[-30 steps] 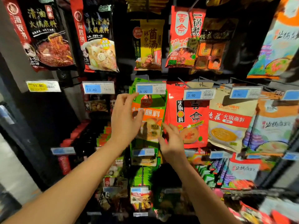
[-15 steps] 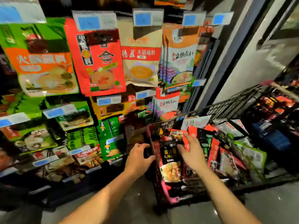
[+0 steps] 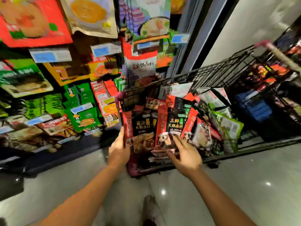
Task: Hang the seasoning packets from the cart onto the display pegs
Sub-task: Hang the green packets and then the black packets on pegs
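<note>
A black wire cart (image 3: 216,75) stands at the right, filled with several seasoning packets. At its near end stands a black packet with a red strip (image 3: 140,126), and my left hand (image 3: 119,149) grips its left edge. Beside it is a second black-and-red packet (image 3: 172,121). My right hand (image 3: 184,152) has its fingers spread against the lower part of that second packet. The display pegs on the left carry hanging packets, among them a red one (image 3: 32,23) and a green one (image 3: 84,118).
Blue price tags (image 3: 50,55) stick out from the peg ends. A dark shelf base (image 3: 65,154) runs along the floor at left. A grey pillar (image 3: 200,33) rises behind the cart. Glossy pale floor (image 3: 228,185) lies in front of me.
My view swung from the pegs down and right to the cart. My hands left the hanging packets and came down to the cart's near end, the left one now holding a black packet.
</note>
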The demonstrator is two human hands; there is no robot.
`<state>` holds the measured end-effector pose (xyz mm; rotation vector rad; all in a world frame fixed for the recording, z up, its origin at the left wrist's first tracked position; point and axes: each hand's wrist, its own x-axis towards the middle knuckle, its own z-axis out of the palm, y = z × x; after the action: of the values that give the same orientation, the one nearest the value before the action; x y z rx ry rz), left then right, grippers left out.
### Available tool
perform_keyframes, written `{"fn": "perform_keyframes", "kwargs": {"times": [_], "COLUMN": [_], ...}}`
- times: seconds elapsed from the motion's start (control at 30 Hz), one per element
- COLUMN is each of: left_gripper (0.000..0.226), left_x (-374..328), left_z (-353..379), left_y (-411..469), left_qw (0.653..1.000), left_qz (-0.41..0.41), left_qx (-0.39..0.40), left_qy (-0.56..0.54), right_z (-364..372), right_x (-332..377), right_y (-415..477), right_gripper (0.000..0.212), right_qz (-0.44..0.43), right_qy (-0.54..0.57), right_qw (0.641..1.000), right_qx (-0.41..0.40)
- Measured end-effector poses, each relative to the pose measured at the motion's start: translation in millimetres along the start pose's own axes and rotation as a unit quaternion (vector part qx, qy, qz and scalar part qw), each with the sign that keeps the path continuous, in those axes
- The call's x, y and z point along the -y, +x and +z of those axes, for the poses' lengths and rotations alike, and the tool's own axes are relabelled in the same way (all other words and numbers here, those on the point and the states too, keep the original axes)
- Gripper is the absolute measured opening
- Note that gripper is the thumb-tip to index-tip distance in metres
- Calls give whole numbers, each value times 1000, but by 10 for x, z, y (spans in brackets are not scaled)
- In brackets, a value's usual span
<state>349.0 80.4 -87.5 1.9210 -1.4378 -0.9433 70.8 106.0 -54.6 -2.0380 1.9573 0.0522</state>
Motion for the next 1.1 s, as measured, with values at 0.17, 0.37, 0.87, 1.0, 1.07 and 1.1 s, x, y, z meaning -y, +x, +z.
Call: {"fn": "perform_keyframes", "kwargs": {"times": [0.17, 0.37, 0.87, 1.0, 1.07, 1.1], "left_gripper": [75, 70, 59, 54, 51, 51], "left_x": [197, 644, 1753, 1798, 1879, 1941], "left_z": [-117, -495, -1576, -1863, -1962, -2005], "left_y": [-167, -446, -1391, -1343, -1339, -1339], "left_qw": [999, 998, 982, 976, 971, 970], "left_qz": [6, -47, -91, -117, -141, -146], "left_qx": [-28, -31, -134, -153, -171, -176], "left_qy": [37, -23, -96, -105, -88, -78], "right_z": [-27, 163, 714, 560, 487, 480], "right_x": [-203, 107, 1706, 1479, 1308, 1249], "right_y": [-350, -603, -1139, -1199, -1219, -1235], "right_gripper": [88, 79, 71, 76, 81, 82], "right_qz": [-42, -144, -242, -220, -214, -223], "right_qy": [-101, -144, -115, -103, -129, -142], "right_qw": [992, 979, 959, 965, 964, 960], "right_qx": [-56, -14, -97, -97, -90, -93]}}
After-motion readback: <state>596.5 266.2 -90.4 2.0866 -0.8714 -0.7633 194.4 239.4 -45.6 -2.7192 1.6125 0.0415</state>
